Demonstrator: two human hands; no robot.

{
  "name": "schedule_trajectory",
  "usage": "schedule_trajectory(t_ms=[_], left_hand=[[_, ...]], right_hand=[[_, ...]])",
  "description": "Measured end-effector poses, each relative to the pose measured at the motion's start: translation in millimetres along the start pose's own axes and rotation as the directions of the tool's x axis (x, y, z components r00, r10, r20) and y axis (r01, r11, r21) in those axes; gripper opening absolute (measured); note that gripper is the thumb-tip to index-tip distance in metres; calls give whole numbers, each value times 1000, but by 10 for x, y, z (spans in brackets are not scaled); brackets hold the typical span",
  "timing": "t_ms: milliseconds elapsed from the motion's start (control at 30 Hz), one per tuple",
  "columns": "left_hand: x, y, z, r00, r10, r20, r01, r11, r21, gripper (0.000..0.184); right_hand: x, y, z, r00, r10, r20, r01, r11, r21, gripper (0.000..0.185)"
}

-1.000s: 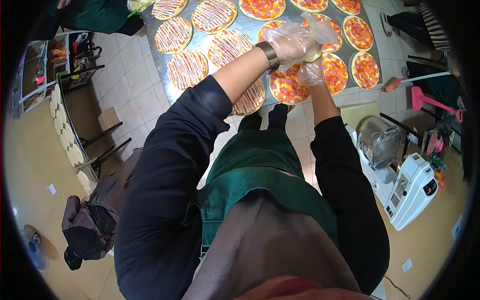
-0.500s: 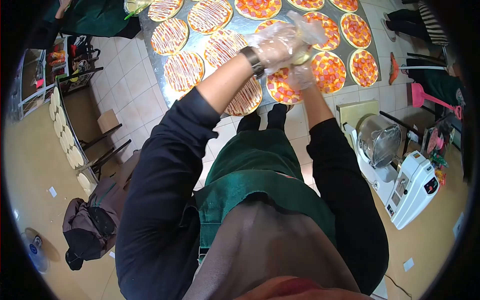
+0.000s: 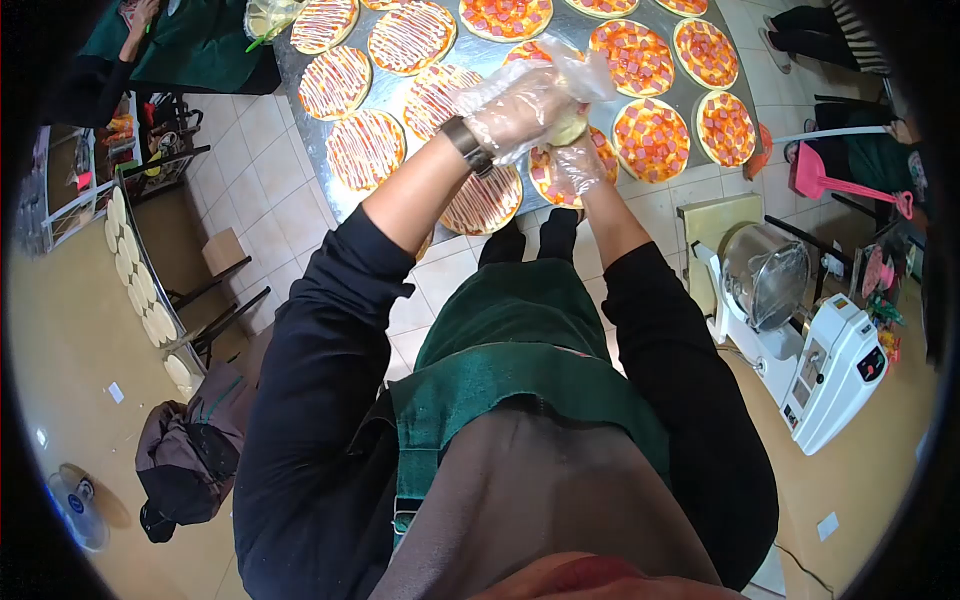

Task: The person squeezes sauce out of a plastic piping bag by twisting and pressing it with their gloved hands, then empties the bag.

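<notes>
Both of my hands wear clear plastic gloves and are over the pizzas. My left hand point(image 3: 522, 112), with a dark watch at its wrist, is closed around a clear plastic bag point(image 3: 585, 75) with something pale yellowish at its lower end. Just below it, my right hand point(image 3: 577, 165) grips that lower end; its fingertips are partly hidden. Under the hands lies a pizza topped with diced pink meat point(image 3: 603, 150), partly covered. To the left are pizzas striped with white and red sauce point(image 3: 365, 150); to the right, more with diced meat point(image 3: 651, 140).
The pizzas rest on a metal table point(image 3: 312, 120). A co-worker's hand point(image 3: 140, 22) shows at the upper left, near a plastic tub point(image 3: 268, 15). Right of me stands a mixer point(image 3: 765, 280), with a pink dustpan point(image 3: 815, 172) beyond. Pale dough rounds point(image 3: 135, 270) lie at left.
Both my hands have moved left with the plastic bag, off the right-hand diced-meat pizzas towards the striped ones. The view has shifted slightly.
</notes>
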State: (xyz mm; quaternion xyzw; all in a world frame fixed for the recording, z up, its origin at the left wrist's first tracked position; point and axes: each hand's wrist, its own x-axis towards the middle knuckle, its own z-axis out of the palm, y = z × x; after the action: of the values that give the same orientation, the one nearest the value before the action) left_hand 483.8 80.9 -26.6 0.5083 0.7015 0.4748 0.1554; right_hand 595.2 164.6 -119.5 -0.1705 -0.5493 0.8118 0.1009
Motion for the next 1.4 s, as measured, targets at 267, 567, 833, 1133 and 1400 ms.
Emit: schedule_trajectory(t_ms=[267,567,833,1133,1400], left_hand=[[279,301,20,983,67,174,-137,890,435,18],[51,80,184,990,-82,-111,42,946,-322,23],[16,173,48,991,136,14,-136,987,84,19],[292,374,121,974,170,146,-207,934,292,20],[-53,541,27,962,-245,116,266,935,-232,22]], right_hand=[[237,-127,-625,995,71,67,-91,927,365,39],[46,22,-328,985,169,-23,-160,962,219,53],[-110,31,-193,966,233,-115,-168,899,405,46],[-37,-486,-587,991,86,103,-121,907,403,45],[-237,163,-246,954,300,-1,-300,953,-47,48]])
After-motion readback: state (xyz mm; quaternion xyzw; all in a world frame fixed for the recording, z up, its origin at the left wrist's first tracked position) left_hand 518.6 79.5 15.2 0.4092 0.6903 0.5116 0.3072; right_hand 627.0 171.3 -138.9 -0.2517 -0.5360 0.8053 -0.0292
